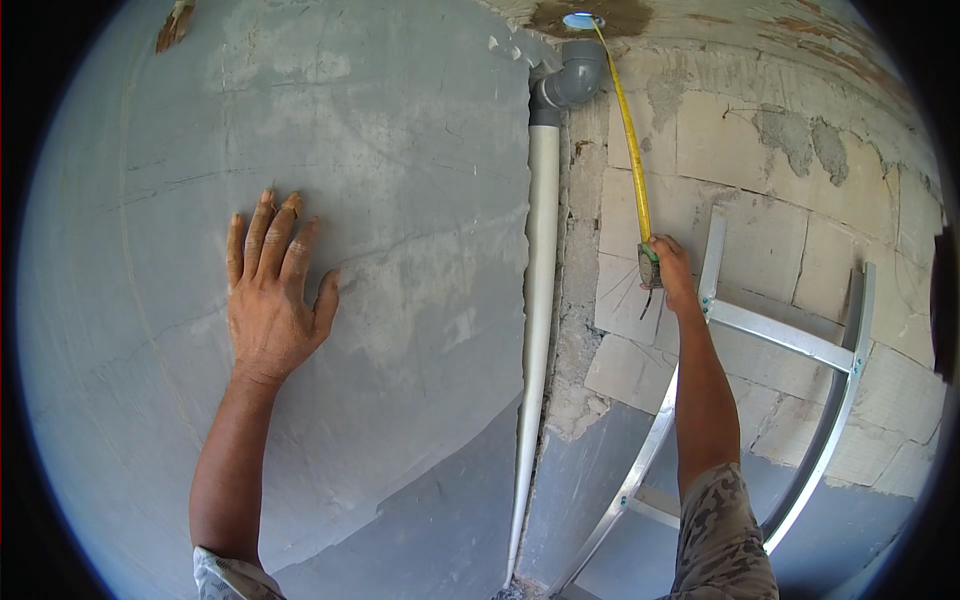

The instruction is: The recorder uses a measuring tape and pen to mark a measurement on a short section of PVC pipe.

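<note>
My left hand [274, 292] rests with fingers apart against the grey plastered wall [420, 300] and holds nothing. My right hand [673, 271] grips the case of a tape measure [648, 266], with a dark strap hanging below it. The yellow tape blade [630, 139] runs upward from the case to a round hole [579, 20] in the ceiling, through which light shows. Just left of the blade, a grey plastic pipe elbow [574, 79] sits below the hole, on top of a white vertical pipe [541, 247] in the wall corner.
An aluminium ladder [780, 330] leans at the right, close to my right forearm. Behind it is a wall of pale blocks [739, 135] with cracked joints and rough mortar patches. Broken plaster [581, 300] edges the corner beside the pipe. A brown fragment [175, 26] shows high on the left wall.
</note>
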Available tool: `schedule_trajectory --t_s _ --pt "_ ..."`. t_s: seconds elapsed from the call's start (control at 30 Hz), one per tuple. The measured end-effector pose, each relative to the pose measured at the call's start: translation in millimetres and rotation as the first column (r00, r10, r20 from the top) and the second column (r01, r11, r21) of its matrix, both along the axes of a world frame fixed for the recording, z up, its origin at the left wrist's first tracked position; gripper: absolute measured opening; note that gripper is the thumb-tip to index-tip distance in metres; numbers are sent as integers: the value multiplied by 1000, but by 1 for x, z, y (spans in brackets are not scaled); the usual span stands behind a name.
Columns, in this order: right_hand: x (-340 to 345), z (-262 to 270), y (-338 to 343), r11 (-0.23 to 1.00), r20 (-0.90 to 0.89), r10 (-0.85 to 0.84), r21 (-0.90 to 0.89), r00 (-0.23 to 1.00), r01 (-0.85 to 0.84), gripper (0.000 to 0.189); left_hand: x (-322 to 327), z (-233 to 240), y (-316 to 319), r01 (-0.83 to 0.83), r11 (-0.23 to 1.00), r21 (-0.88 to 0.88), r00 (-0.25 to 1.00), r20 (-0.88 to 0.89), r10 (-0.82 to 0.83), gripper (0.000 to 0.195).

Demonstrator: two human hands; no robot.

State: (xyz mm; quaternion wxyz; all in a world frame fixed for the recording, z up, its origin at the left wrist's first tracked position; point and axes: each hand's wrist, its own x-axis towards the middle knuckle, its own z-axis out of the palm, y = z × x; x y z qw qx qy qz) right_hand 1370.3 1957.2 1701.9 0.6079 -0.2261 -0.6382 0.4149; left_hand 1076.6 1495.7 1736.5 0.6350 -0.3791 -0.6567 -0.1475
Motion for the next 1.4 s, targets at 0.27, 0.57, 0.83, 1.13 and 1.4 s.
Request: schedule_trajectory --t_s 0.27,0.57,0.83,1.13,1.4 --pt "-3 -1 -6 1000 -17 20 9 1000 -20 35 -1 0 0 -7 1000 6 1000 -7 7 51" --pt "-1 -1 -1 997 20 74 -14 997 -74 37 -1 0 1 -9 1000 15 1000 -22 9 51" --pt "3 1 -4 988 11 150 -41 989 -150 36 -1 0 -1 -1 1000 6 1000 -5 1 52" --pt "8 2 -7 975 44 215 -71 976 -211 37 -2 -1 -1 11 1000 -1 1000 26 -11 53" --pt "8 3 -9 966 43 246 -89 968 -241 40 -1 -1 -3 6 1000 -5 997 72 -6 52"
